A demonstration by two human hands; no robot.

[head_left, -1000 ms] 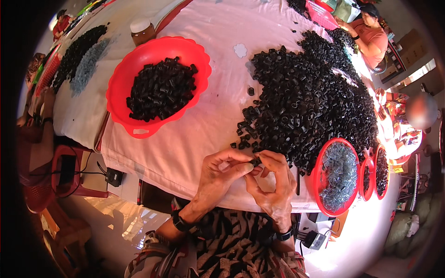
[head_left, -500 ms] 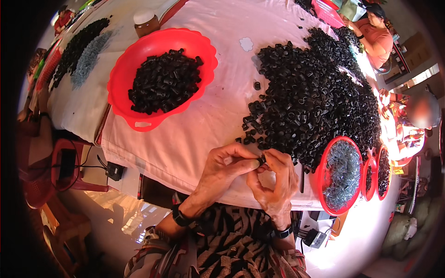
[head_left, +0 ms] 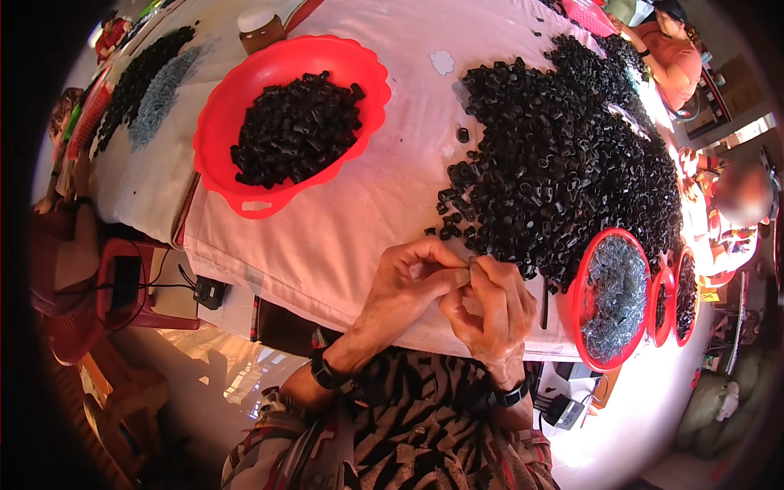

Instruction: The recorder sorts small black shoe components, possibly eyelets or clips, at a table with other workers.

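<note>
My left hand [head_left: 408,282] and right hand [head_left: 490,306] meet fingertip to fingertip at the table [head_left: 343,237] edge, pinching a small black plastic piece [head_left: 471,263], light, stiff, best gripped by its sides.

Tiny dark piece [head_left: 471,263] pinched between fingertips, beside black parts heap [head_left: 563,155]

A brown jar with a white lid [head_left: 260,28] stands at the far end of the tabletop [head_left: 343,229], just beyond the red bowl's far rim. A small white scalloped sticker-like patch [head_left: 442,62] lies flat on the pale cloth to the right of that bowl, near the black heap. No signs or lit screens can be made out.
</note>
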